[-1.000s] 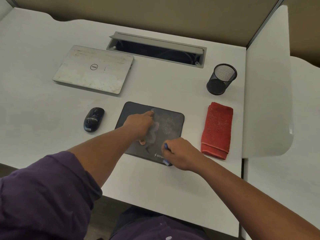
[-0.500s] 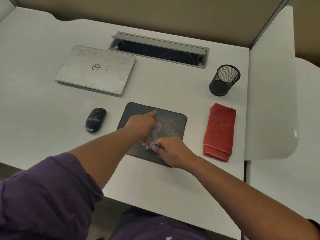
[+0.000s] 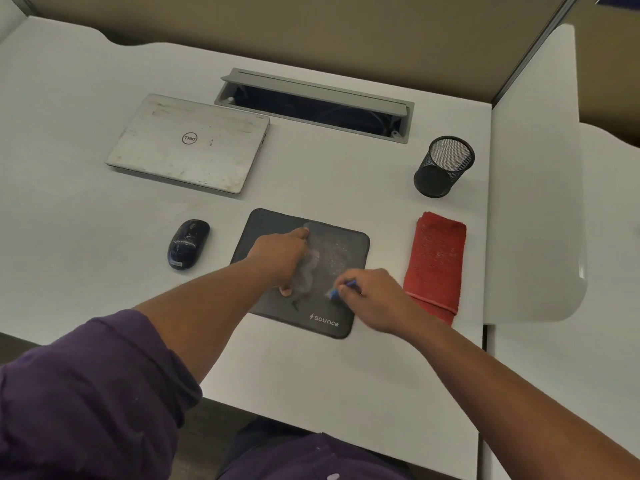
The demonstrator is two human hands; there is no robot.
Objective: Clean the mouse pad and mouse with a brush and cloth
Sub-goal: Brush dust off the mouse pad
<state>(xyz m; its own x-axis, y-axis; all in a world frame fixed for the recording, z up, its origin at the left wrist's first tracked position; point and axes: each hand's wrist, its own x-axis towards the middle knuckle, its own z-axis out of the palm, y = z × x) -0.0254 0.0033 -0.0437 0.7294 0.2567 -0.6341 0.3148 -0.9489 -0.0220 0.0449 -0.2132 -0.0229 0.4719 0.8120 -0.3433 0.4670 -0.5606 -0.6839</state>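
Change in brush position: compared with a second ago, the blue brush (image 3: 341,288) has been carried from the near right corner of the mouse pad (image 3: 263,226) up toward its middle right; half a second ago it was seen further left, close to the other hand, so a back-and-forth sweep is judged to be under way.
Right grip: the right hand (image 3: 375,297) is clamped on the brush, fingers curled round the handle; the bristle end is blurred, and contact with the pad cannot be told for certain.
Left grip: the left hand (image 3: 280,254) has been kept on the pad's left half; its forefinger is stretched forward and the thumb is pressed down at the near side, nothing being held.
Pad state: pale dust specks and a greyish smear are seen on the right half, so the brushing is judged unfinished.
Meaning for the task: only the pad is being treated; the mouse (image 3: 188,243) lies untouched on the bench (image 3: 86,254), just left of the pad, and the folded red cloth (image 3: 437,261) lies unused just right of it.
Surroundings: a closed laptop (image 3: 188,143) and a cable tray (image 3: 313,103) are set further back; a mesh pen cup (image 3: 444,166) stands behind the cloth.
Obstructions: nothing is seen in the brush's path except the steadying left hand; swept dust may be pushed toward the cloth.
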